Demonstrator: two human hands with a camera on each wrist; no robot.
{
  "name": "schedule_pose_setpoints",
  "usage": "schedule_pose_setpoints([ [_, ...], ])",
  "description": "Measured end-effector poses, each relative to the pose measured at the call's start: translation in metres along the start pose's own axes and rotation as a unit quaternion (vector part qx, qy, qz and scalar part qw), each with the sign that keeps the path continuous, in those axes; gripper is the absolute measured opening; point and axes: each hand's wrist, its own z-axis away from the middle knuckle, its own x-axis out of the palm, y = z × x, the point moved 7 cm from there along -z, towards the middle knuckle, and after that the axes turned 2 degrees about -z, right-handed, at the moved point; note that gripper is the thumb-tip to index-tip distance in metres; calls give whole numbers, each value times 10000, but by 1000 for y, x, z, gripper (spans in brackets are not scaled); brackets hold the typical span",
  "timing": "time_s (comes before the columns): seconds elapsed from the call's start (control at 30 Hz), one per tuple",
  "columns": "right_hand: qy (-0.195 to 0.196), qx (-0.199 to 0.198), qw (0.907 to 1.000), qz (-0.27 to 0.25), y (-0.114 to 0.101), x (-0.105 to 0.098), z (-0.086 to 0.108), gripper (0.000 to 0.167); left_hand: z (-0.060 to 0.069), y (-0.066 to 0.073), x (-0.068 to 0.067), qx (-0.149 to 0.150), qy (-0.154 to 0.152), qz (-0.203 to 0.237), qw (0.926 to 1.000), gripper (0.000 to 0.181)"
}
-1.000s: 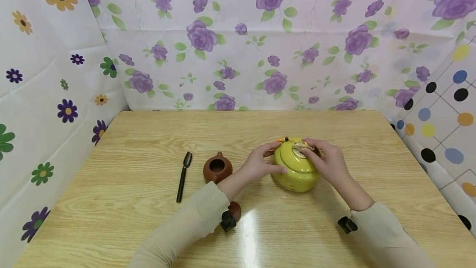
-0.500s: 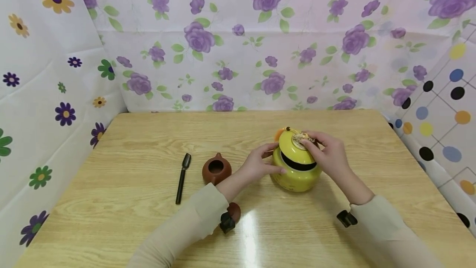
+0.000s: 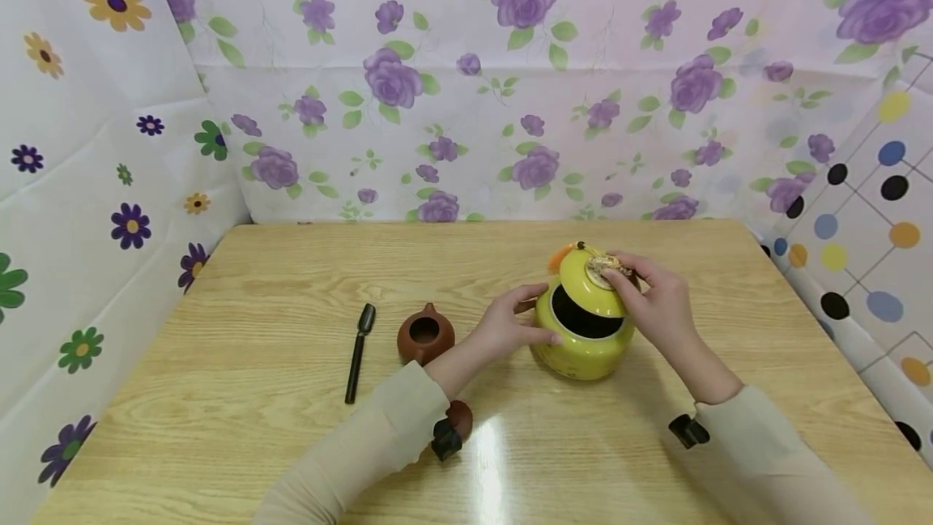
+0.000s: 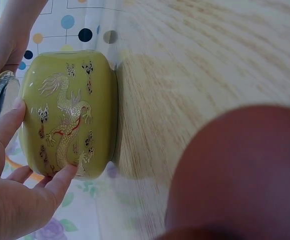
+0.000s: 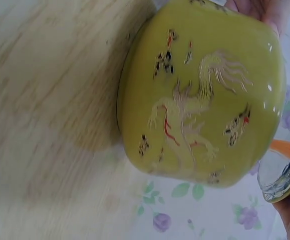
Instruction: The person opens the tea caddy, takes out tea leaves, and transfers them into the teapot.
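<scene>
Lid (image 3: pixel 574 278) raised farther off the yellow dragon jar (image 3: pixel 583 359) since the earlier frame. Near: your left hand (image 3: pixel 506 324) grips the jar, upright on the table (image 3: pixel 291 282); interior dark, contents indiscernible. Uncovered clay teapot (image 3: pixel 443 340) to its left. Farther: your right hand (image 3: pixel 665 302) pinches the lid's knob (image 3: pixel 603 268).

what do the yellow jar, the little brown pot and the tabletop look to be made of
Yellow jar: probably glazed ceramic, glossy, with bright highlights on its smooth curved wall. Brown pot: likely unglazed clay, given its even reddish-brown, fairly dull surface. Tabletop: wood or wood-look laminate, smooth and somewhat shiny; grain and a glare streak show.
</scene>
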Motion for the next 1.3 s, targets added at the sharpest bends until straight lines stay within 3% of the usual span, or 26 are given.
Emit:
schedule_pose_setpoints([
  [0.43,-10,-98,9994,344,7,-20,0,25,-1,1,-1,12,23,-55,10000,73],
  [0.73,113,-214,9979,596,16,-39,10,28,-2,1,0,41,41,10,10000,74],
  [1.3,128,49,9984,552,33,-61,41,29,1,3,0,-34,51,195,9998,75],
])
